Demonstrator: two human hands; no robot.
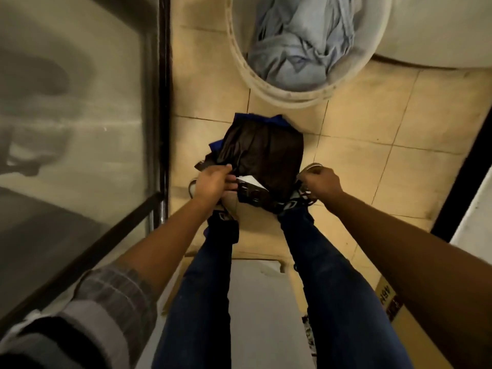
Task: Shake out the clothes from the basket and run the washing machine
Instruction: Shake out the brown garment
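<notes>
While held up over the tiled floor [359, 134], near of the basket [241, 62] with its pale blue clothes [300, 41]: dark garment [263, 153], soft, light, limp. Gripped along its near edge, left hand [213, 182] and right hand [322, 182] curled on opposite corners. Long axis near-to-far, free end hanging away; best kept by those corners for shaking.

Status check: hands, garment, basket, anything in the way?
Left hand and right hand both grip the dark garment, held out above the floor. Light blue clothes sit in the white basket ahead. Nothing blocking.
</notes>
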